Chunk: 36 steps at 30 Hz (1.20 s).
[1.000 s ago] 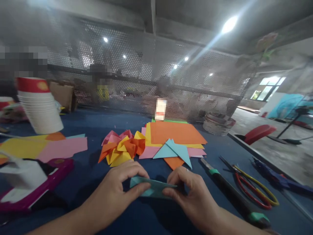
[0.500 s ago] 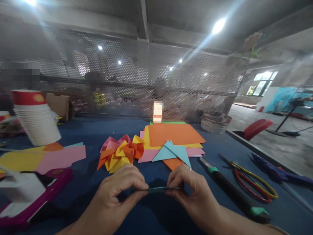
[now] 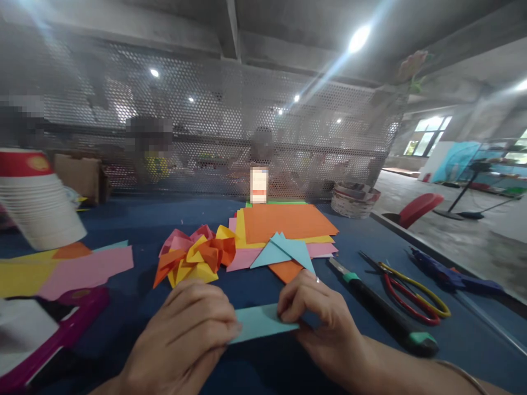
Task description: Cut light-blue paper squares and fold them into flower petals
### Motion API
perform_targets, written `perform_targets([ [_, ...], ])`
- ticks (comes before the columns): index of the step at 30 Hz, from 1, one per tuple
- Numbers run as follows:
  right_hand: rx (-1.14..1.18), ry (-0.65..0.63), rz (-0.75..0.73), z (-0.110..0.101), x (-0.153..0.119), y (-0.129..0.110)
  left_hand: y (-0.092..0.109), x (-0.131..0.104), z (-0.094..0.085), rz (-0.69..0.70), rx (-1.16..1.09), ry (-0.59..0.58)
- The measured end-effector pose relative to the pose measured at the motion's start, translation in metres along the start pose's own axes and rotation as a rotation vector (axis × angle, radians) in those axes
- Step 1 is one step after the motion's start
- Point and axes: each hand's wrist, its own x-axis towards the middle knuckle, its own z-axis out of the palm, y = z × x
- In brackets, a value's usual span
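A narrow piece of light blue paper [image 3: 261, 322] is stretched between my two hands, its flat face turned toward me. My left hand [image 3: 187, 332] grips its left end, fingers closed over it. At the right end, my right hand [image 3: 319, 318] pinches the paper between thumb and fingers; a ring is on one finger. Just beyond my hands lie folded light blue paper pieces [image 3: 280, 251] on an orange folded piece [image 3: 286, 270]. A cluster of folded pink, yellow and orange paper [image 3: 197, 255] sits beyond my left hand.
Coloured paper sheets [image 3: 288, 219] are stacked ahead. A utility knife [image 3: 382, 307], red-and-yellow-handled scissors [image 3: 411, 291] and a blue glue gun [image 3: 453, 274] lie right. Left are paper cups [image 3: 41, 208], loose paper [image 3: 90, 269] and a purple-framed tape dispenser [image 3: 78, 323]. A basket [image 3: 354, 200] stands farther back.
The blue paper, seen edge-on before, is now tilted so its face shows. My left hand has turned over its end. The view has swung slightly right.
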Motion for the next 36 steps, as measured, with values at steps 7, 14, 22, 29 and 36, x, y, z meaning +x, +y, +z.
perform_targets([
  [7,-0.006,0.004,-0.01,0.0,-0.001,0.001,0.003,-0.006,0.001,0.026,0.068,0.0],
  [14,0.093,-0.051,0.226,0.001,-0.004,0.0,0.002,0.003,0.001,-0.398,-0.226,-0.082],
  [22,0.147,-0.247,0.771,0.005,0.002,0.004,0.0,0.01,0.003,-0.966,-0.31,-0.305],
  [29,-0.236,-0.402,0.681,0.006,0.001,0.01,0.006,0.005,0.006,-0.617,0.008,-0.484],
  [36,-0.347,-0.448,0.556,0.008,-0.001,0.01,0.004,0.002,0.009,-0.448,0.216,-0.488],
])
